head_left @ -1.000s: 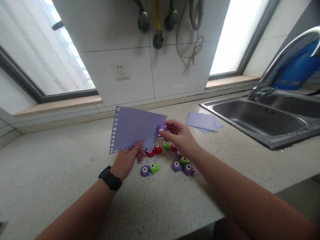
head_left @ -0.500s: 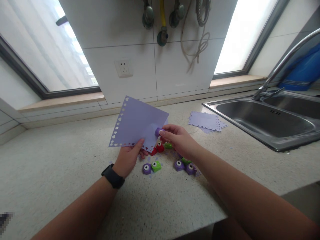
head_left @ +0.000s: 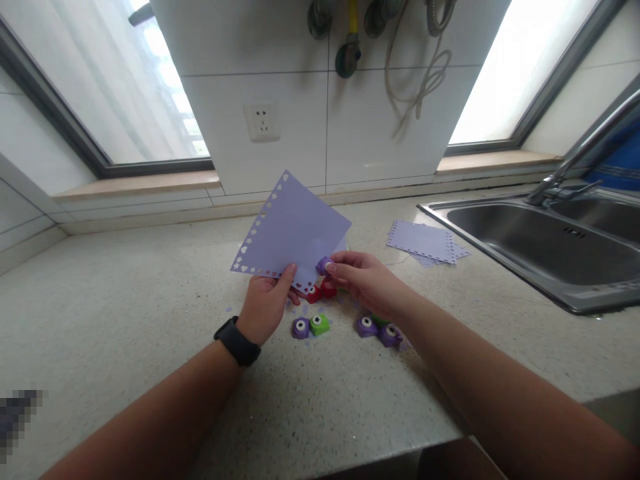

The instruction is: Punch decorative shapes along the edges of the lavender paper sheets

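Observation:
My left hand [head_left: 270,304], with a black watch at the wrist, pinches the lower edge of a purple paper sheet [head_left: 299,230]. Small shapes are cut along two of the sheet's edges. At its lower right edge, my right hand [head_left: 363,277] grips a small purple punch [head_left: 324,266] between thumb and fingers. Red punches [head_left: 328,288] lie on the counter just under the sheet's bottom corner. Nearer me, a purple punch [head_left: 301,327] sits beside a green punch [head_left: 319,324]. More purple punches [head_left: 367,325] lie below my right hand, which partly hides a green one.
Punched purple sheets [head_left: 423,241] lie stacked loosely at the right, beside a steel sink [head_left: 525,247] with a faucet [head_left: 585,143]. Tiny paper bits are scattered around the punches. A tiled wall with a socket [head_left: 262,121] and pipes stands behind the speckled counter [head_left: 150,313].
The view has shifted slightly. The held sheet has turned a little clockwise, its top corner moving right. Both hands keep their holds, with the purple punch still at the sheet's edge.

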Action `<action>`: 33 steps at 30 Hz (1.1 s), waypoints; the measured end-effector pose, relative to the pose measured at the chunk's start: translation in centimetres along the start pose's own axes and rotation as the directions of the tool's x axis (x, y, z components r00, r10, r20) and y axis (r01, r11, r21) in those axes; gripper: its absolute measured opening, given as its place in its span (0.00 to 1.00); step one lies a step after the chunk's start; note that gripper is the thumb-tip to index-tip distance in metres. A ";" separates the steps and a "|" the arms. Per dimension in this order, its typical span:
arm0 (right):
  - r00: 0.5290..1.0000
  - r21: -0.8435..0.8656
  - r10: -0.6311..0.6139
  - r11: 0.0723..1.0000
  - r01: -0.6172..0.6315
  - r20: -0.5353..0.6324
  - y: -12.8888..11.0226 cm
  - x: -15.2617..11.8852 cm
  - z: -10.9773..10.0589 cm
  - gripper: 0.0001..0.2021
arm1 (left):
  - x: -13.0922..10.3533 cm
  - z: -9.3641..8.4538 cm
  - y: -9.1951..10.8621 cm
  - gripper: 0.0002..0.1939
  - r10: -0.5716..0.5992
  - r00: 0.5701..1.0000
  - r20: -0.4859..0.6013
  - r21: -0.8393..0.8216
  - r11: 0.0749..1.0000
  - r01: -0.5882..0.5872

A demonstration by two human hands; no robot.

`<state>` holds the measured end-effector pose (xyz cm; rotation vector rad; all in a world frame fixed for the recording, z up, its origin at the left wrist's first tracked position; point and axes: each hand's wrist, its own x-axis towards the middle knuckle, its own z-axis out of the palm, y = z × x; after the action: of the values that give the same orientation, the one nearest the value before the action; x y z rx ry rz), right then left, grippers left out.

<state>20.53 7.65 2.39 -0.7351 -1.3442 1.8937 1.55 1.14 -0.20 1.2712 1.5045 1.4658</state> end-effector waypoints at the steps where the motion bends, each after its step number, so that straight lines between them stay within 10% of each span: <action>1: 1.000 -0.003 0.005 1.000 -0.005 0.005 0.1 0.0 0.0 0.14 | 0.0 0.0 0.0 0.23 -0.001 1.000 0.000 -0.001 1.000 0.001; 19: 0.998 -0.082 -0.053 0.995 0.056 0.039 0.0 0.0 -0.6 0.11 | -0.7 -0.5 -0.8 0.25 -0.146 0.971 0.191 0.170 0.979 0.114; 33: 0.997 -0.145 -0.024 0.989 0.034 0.075 0.1 0.2 -1.3 0.12 | -0.8 -0.5 0.5 0.27 -0.082 0.962 0.262 0.339 0.941 -0.012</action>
<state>21.41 8.52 1.90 -0.7198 -1.5442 1.8295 1.43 0.21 0.21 1.5667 1.6222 0.9833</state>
